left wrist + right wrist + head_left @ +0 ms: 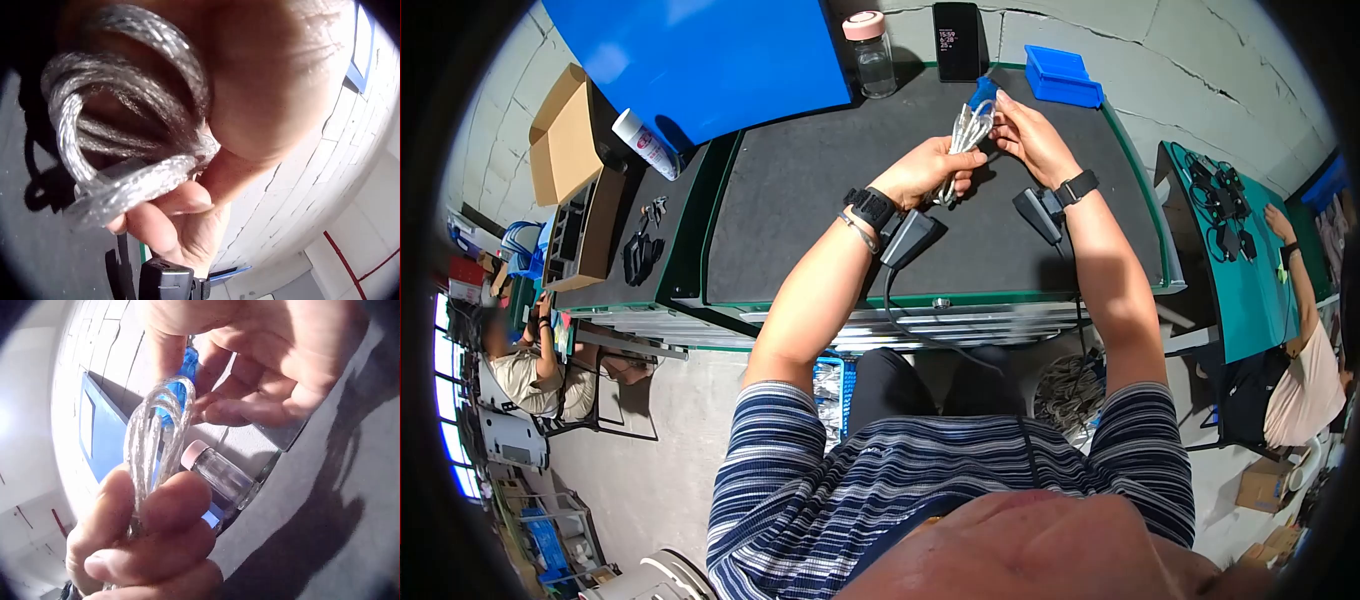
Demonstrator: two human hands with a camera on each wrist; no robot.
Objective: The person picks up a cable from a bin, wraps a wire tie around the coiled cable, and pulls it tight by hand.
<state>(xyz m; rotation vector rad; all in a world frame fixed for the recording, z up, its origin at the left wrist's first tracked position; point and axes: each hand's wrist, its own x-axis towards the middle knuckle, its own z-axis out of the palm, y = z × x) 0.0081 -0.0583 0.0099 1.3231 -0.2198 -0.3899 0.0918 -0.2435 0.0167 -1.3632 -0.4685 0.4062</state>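
Note:
A coiled cable [968, 128] with clear, silvery braided insulation is held over the dark-topped table [800, 210]. My left hand [928, 172] grips the bundle around its middle, fingers and thumb curled on it; loops stick out past them in the left wrist view. At the far end of the coil is a translucent blue connector [185, 378]. My right hand [1032, 138] pinches this connector between thumb and fingers, as the right wrist view shows. Both wrists carry black straps with box-shaped devices.
Behind the hands stand a pink-lidded glass bottle [870, 62], a phone [957, 45] and a blue plastic box [1062, 76]. A big blue panel [700, 50], a spray can [646, 143] and an open cardboard box [575, 170] are at left. Two other people sit at side tables.

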